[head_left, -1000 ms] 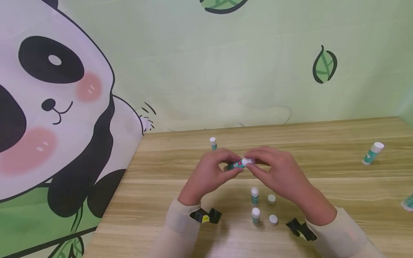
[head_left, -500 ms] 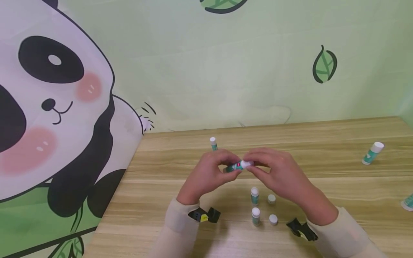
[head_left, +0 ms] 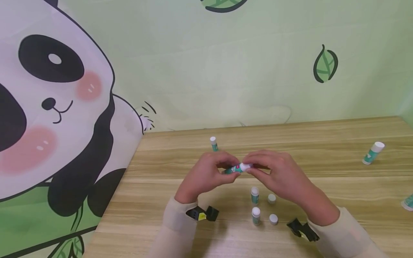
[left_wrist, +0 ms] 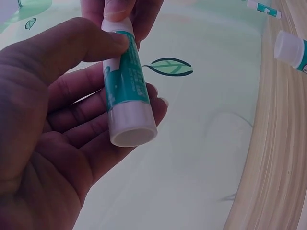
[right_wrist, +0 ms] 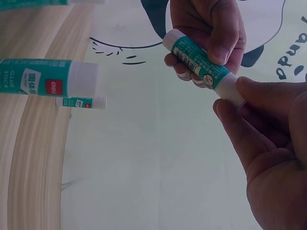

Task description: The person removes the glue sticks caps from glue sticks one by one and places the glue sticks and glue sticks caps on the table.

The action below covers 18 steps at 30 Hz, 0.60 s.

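Observation:
A green-and-white glue stick (head_left: pixel 236 168) is held in the air over the table, lying nearly level between both hands. My left hand (head_left: pixel 206 175) grips its green body, thumb pressed on the label, as the left wrist view shows; the white base (left_wrist: pixel 133 127) points out of that hand. At the other end, my right hand (head_left: pixel 282 175) pinches the white cap (right_wrist: pixel 231 92) between thumb and fingers. Just nearer than the hands, two uncapped-looking glue sticks (head_left: pixel 255 196) stand upright, with two loose white caps (head_left: pixel 271 199) to their right.
Behind the left hand stands another glue stick (head_left: pixel 213 143) with its cap on. Farther right on the wooden table (head_left: pixel 322 150) is a larger capped glue stick (head_left: pixel 373 153), and part of one more (head_left: pixel 409 202) shows at the right edge. A panda-print backdrop (head_left: pixel 226 71) rises behind.
Both hands and the glue stick have shifted slightly left and toward the person. The grip of each hand looks the same, and the things on the table have stayed put.

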Motion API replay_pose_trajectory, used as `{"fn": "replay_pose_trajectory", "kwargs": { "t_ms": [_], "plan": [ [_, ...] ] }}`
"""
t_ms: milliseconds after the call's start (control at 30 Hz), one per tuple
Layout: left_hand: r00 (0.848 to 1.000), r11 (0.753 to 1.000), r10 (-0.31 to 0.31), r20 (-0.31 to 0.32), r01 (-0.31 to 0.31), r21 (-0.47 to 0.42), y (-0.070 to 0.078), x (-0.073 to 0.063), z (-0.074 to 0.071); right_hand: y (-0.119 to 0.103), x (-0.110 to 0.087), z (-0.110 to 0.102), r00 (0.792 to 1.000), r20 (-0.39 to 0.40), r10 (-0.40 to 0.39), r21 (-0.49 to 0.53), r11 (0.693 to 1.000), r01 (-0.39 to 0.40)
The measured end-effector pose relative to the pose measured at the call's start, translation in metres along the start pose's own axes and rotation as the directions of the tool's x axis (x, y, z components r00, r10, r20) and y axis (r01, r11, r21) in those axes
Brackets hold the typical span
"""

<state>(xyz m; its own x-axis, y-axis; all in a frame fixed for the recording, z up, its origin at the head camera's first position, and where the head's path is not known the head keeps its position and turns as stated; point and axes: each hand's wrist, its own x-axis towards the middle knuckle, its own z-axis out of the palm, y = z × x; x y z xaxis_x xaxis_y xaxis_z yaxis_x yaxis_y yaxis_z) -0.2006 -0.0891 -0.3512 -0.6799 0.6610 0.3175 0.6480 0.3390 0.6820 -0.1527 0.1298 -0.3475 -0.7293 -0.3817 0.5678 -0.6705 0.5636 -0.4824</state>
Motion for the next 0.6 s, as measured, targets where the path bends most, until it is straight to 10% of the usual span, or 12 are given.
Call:
{"fn": "replay_pose_trajectory", "kwargs": {
  "t_ms": [600],
  "plan": [
    [0.995, 0.991, -0.064, 0.078, 0.073, -0.114, -0.0031, -0.0029, -0.0042, 0.0000, -0.0005, -0.0011, 0.996, -0.008, -0.087, -0.017, 0.996, 0.087]
  ]
}}
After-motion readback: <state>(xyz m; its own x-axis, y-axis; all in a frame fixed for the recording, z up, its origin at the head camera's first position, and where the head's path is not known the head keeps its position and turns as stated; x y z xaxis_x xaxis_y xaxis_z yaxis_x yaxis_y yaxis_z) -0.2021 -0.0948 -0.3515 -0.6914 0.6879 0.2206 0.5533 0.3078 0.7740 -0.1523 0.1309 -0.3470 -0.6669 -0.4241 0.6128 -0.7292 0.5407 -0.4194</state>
